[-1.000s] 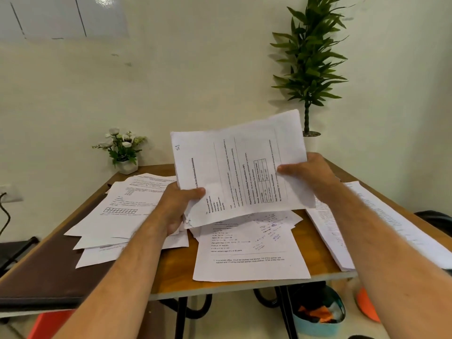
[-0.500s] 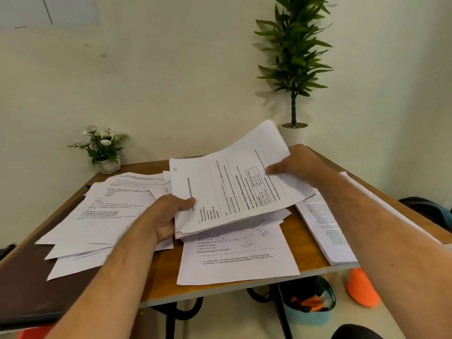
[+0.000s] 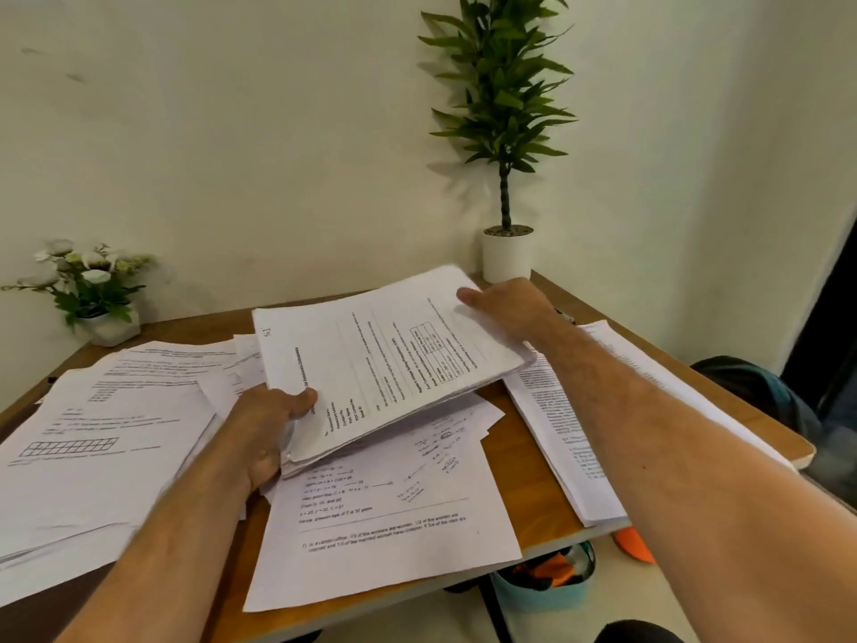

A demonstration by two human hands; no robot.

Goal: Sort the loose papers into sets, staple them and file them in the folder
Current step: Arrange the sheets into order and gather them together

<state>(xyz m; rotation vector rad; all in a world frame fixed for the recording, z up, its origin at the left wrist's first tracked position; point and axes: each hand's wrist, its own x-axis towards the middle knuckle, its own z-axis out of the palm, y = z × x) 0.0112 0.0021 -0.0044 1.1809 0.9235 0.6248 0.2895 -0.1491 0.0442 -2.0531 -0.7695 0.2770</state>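
White printed stack (image 3: 394,364) — tilted, thick | left hand (image 3: 269,424) fingers clamped on it | right hand (image 3: 505,304) fingers too

We see soft, even indoor light, the tall plant (image 3: 503,85) shadowing the wall (image 3: 232,132); wide-angle bending and blur at edges.

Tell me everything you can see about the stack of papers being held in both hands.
The held stack of papers is a thick sheaf of white printed sheets, its top page showing lines of text, a small table and a handwritten mark in one corner. It is tilted, far edge raised, above the loose sheets on the wooden table. The left hand grips its near left edge, thumb on top; the right hand holds its far right corner.
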